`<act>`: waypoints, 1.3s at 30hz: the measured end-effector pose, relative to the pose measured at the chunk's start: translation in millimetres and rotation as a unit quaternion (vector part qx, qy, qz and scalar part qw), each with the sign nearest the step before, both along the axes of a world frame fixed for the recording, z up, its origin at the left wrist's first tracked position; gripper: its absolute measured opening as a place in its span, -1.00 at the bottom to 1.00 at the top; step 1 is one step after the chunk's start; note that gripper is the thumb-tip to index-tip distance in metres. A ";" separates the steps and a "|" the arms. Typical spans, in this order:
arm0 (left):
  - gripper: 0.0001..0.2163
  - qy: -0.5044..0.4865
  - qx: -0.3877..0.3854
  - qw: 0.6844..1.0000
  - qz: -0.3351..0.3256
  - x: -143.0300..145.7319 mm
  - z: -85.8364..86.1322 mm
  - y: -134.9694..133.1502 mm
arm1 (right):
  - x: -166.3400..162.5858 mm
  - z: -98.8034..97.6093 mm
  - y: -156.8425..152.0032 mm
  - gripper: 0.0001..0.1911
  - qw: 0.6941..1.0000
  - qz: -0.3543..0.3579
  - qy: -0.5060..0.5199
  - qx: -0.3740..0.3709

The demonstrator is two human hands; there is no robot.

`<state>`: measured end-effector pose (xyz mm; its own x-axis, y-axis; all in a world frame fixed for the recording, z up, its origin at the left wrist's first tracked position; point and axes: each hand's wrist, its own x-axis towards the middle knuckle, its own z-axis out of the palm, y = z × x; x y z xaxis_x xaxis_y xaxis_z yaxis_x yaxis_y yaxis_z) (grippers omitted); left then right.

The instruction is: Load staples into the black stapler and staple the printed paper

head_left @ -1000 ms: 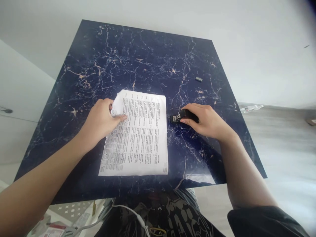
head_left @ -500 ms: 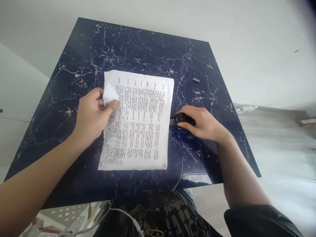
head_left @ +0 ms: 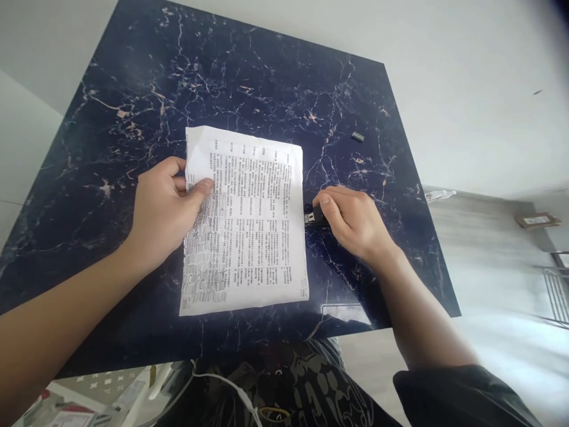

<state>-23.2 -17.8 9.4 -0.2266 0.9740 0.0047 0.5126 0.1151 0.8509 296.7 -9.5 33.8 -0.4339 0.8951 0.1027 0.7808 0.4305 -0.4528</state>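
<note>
My left hand (head_left: 162, 210) grips the left edge of a printed sheet of paper (head_left: 260, 237), thumb on top and fingers behind. Dense greyish marks cover the paper's lower left part; I cannot tell whether they are print or bits of metal. A black stapler (head_left: 315, 217) is held in my right hand (head_left: 355, 222), the thumb lying on top of it. Its metal nose meets the paper's right edge, and most of its body is hidden by my fingers. Whether the edge sits between its jaws, I cannot tell.
The dark blue marbled table (head_left: 249, 65) lies under the paper. A small grey block (head_left: 358, 137), perhaps a strip of staples, rests beyond my right hand. A white cable (head_left: 226, 382) hangs over my lap, and a brown box (head_left: 537, 220) is on the floor at right.
My right thumb has moved from the stapler's side onto its top. The paper's right edge has shifted and tilted a little. The camera view has moved slightly; my left hand keeps its hold.
</note>
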 end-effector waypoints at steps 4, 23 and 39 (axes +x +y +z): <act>-0.80 -0.004 0.031 0.999 0.018 -0.6 -8.8 1.2 | -4.4 -4.1 -2.7 -0.42 0.999 -0.033 -0.007 0.021; -0.82 -0.007 0.032 0.999 0.007 -1.1 -8.3 1.2 | -14.3 -8.0 -6.1 -0.55 0.986 -0.037 -0.131 0.100; -0.84 -0.005 0.040 0.999 0.005 -0.5 -5.8 0.5 | -14.2 -6.1 -4.4 -0.53 0.984 -0.029 -0.153 0.091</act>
